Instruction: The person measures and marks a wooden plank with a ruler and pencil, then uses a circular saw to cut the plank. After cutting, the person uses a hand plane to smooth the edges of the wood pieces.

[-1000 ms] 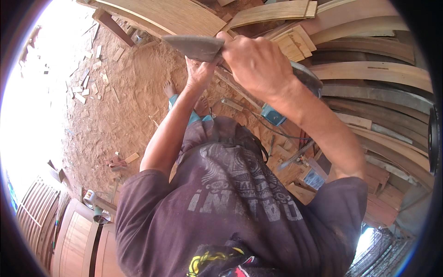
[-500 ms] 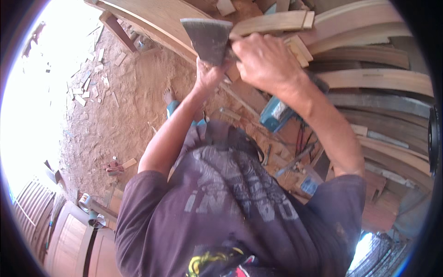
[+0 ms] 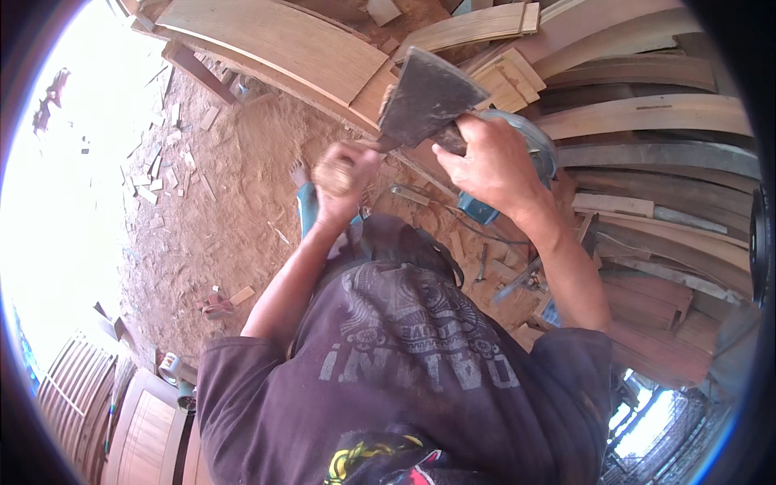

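Note:
My right hand (image 3: 497, 166) is closed around the dark handle end of a hatchet-like tool, beside its broad, dark metal blade (image 3: 428, 97). The blade is tilted, its wide edge pointing up and to the right. My left hand (image 3: 343, 178) is a blurred, curled fist at the blade's lower left corner. A short dark piece shows between that fist and the blade. What the left fingers wrap is smeared by motion. Just behind the right hand sits a blue power tool (image 3: 478, 208) with a rounded grey guard.
A wooden bench with a wide plank (image 3: 275, 48) runs across the top. Curved boards (image 3: 647, 117) are stacked along the right. Wood offcuts (image 3: 147, 194) litter the sandy floor at left. A bare foot (image 3: 299, 171) shows past my left forearm. Panelled wood (image 3: 141, 428) lies lower left.
The blade has moved right and down, and has turned clockwise. My right hand has come down and now shows its thumb side. My left hand has shifted down and left, off the blade.

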`<state>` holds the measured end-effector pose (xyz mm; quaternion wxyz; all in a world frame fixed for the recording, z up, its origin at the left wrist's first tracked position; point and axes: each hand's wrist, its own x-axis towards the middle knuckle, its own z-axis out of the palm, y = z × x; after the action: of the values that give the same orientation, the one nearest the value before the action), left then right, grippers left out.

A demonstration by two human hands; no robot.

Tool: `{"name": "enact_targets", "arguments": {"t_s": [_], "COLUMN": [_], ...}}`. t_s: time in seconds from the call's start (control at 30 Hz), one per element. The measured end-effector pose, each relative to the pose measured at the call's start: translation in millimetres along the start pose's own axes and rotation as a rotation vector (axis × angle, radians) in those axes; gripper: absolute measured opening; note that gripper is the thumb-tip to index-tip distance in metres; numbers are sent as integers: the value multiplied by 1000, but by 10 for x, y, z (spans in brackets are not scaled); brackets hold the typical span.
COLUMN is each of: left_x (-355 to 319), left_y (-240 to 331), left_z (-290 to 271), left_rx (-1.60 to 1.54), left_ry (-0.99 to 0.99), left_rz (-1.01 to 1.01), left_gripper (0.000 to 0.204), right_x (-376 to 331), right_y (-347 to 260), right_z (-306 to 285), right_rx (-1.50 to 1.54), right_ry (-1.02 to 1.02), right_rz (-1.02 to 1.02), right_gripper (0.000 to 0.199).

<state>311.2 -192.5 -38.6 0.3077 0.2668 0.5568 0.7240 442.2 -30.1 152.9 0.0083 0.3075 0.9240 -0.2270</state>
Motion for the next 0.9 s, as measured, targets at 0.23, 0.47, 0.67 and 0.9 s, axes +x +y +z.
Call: {"name": "enact_targets", "arguments": {"t_s": [0.23,0.47,0.67,0.9], "left_x": [367,484,463,409], "left_y": [205,43,118,219], "left_z": [-151,101,234,251], "left_rx": [-239,-151,-119,-33], "left_ry": [129,108,131,101], "left_rz": [-89,-85,-107,-14], "left_gripper": [24,28,26,18], "right_x": [-152,-176,-67,255], "right_y": [242,215,113,-645], "right_z": [66,30,-75,-421], "right_rx": [66,33,-28,-36], "right_ry": [170,177,196,350], "right_rz": [35,-4,-121,-425], "right_gripper": [32,32,26,23]}}
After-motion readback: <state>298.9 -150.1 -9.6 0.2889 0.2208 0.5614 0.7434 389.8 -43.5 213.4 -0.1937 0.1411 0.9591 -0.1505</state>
